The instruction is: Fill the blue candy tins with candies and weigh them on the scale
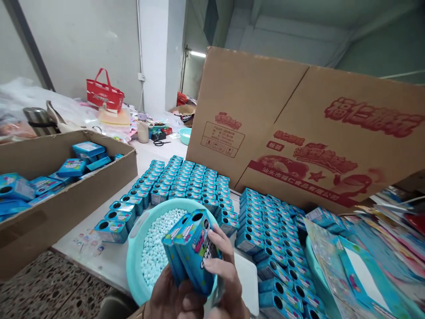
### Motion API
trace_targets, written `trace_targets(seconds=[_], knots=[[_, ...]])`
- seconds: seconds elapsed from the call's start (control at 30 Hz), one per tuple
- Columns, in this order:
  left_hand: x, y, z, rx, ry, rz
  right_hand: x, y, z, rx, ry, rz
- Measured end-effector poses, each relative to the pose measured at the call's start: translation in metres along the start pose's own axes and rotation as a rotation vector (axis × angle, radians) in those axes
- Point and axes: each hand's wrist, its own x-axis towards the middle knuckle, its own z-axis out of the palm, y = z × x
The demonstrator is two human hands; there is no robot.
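Note:
Two small blue printed candy boxes [195, 250] stand side by side in my hands, tilted, with a round dark hole in the top. My left hand [166, 292] is closed around their lower part from below. On the right, my right hand [229, 270] presses its fingers against the printed face of the nearer box. Directly beneath them sits a turquoise basin [133, 261] full of small pale-blue candies [154, 237]. Rows of similar boxes [195, 181] stand upright behind the basin, and more boxes [272, 248] line up to its right.
An open cardboard carton [76, 204] with loose blue boxes is at the left. A large printed carton [265, 119] rises behind the rows. Flat printed sheets [365, 274] pile up at the right. Scissors [161, 143] and a red bag [105, 94] lie further back.

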Motion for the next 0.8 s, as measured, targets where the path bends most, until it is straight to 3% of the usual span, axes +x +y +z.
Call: trace_targets(seconds=[0.1,0.2,0.37,0.47,0.53,0.6,0.67,0.73,0.8], knots=[[0.002,0.001,0.007,-0.035,-0.067,-0.162,0.007,-0.006,-0.006,0.167,0.061,0.270],[0.004,0.006,0.017,-0.049,-0.125,-0.231,0.020,-0.006,-0.012,0.385,0.144,0.536],[0.001,0.016,0.015,-0.032,-0.119,-0.302,0.031,0.006,-0.014,0.740,-0.121,0.825],[-0.007,0.026,0.001,0.143,-0.077,-0.370,0.021,0.012,-0.002,0.867,-0.059,0.913],[-0.015,0.035,-0.006,0.398,0.065,-0.253,0.012,0.014,0.009,0.922,0.039,0.911],[-0.021,0.044,-0.008,0.600,0.262,0.075,0.005,0.011,0.020,0.859,0.115,0.885],[-0.023,0.049,-0.004,0.688,0.366,0.422,0.002,0.004,0.030,0.677,0.137,0.863],[-0.022,0.050,0.003,0.734,0.400,0.583,0.000,-0.004,0.039,0.510,0.108,0.831],[-0.020,0.050,0.007,0.732,0.481,0.630,-0.001,-0.006,0.044,0.476,0.004,0.790]])
